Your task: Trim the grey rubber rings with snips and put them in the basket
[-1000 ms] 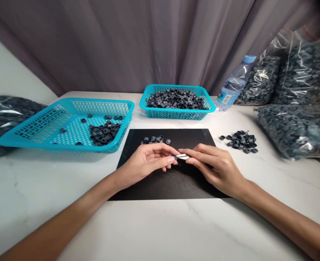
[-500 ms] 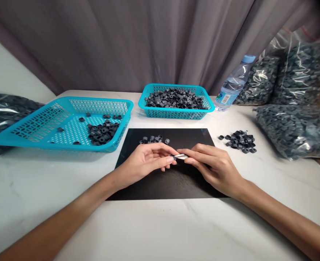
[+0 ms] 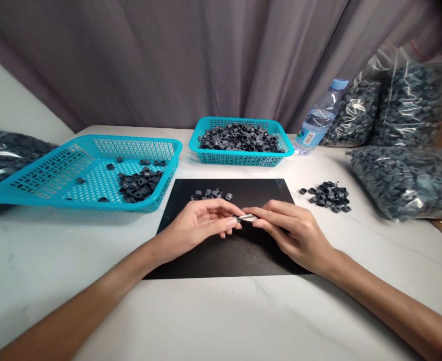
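Above the black mat (image 3: pixel 221 260), my left hand (image 3: pixel 202 223) pinches a small dark grey plastic ring (image 3: pixel 237 218) between thumb and fingertips. My right hand (image 3: pixel 292 225) grips a short, flat, silver blade-like tool (image 3: pixel 248 217), its tip against the ring. The fingers cover part of both items, so the exact kind of tool cannot be made out. Just beyond my left hand, a small group of grey rings (image 3: pixel 209 193) lies on the mat. A loose pile of similar pieces (image 3: pixel 329 195) rests on the table to the right.
On the left stands a large blue basket (image 3: pixel 55 200) with some rings inside. A smaller blue basket (image 3: pixel 239 159), full of rings, is at the back beside a water bottle (image 3: pixel 316 123). Filled plastic bags (image 3: pixel 412 180) lie right, and another bag (image 3: pixel 6 155) far left.
The view has shifted slightly. Both hands keep nearly the same pose, with the ring and the tool still together between them.
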Tool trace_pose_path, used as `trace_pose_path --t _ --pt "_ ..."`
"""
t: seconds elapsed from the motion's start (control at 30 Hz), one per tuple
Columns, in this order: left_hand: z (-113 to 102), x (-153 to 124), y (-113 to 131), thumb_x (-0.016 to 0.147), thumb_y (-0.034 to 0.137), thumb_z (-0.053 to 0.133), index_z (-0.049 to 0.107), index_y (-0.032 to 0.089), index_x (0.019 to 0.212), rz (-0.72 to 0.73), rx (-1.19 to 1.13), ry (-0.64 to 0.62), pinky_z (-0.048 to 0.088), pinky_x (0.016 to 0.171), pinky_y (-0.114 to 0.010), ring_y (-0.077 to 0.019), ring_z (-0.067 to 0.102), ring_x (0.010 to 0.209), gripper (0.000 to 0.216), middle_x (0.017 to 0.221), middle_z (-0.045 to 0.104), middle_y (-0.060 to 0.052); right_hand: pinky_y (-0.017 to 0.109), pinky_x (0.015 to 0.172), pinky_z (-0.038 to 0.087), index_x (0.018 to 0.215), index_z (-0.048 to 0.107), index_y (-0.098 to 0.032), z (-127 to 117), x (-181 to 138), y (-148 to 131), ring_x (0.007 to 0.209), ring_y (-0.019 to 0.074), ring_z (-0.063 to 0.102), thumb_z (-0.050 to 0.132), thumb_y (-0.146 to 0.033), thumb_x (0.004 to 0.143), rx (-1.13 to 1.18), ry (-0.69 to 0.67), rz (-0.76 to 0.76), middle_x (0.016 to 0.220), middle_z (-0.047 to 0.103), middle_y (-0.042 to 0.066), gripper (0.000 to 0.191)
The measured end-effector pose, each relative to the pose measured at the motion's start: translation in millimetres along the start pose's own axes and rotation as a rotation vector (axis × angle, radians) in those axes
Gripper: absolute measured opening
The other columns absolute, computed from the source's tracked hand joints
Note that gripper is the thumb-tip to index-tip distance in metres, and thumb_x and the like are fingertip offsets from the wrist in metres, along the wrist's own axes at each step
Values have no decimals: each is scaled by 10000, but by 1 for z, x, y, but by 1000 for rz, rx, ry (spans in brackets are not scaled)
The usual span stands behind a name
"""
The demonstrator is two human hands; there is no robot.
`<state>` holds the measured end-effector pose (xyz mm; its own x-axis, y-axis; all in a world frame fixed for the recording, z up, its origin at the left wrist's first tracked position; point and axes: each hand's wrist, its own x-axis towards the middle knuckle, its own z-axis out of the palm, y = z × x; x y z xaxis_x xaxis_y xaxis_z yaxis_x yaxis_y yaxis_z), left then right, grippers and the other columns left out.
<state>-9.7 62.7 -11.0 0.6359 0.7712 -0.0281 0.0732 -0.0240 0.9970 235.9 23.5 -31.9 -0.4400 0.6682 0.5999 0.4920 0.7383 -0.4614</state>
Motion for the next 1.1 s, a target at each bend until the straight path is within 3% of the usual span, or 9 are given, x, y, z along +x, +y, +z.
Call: trace_pose_path --t 0.77,1.1 --pt "2 0 1 940 257 731 769 201 1085 2 -15 -8 551 714 -182 -108 689 808 160 950 777 -31 295 717 485 1288 698 -179 0 1 0 761 153 600 576 -191 1028 41 -9 -8 890 669 46 288" --pt "0 1 -1 950 213 715 765 189 1094 11 -42 -20 546 720 -193 -111 686 810 155 935 779 -37 283 684 496 1204 731 -122 -1 0 -1 734 144 611 588 -168 1016 65 85 17 864 678 65 241"
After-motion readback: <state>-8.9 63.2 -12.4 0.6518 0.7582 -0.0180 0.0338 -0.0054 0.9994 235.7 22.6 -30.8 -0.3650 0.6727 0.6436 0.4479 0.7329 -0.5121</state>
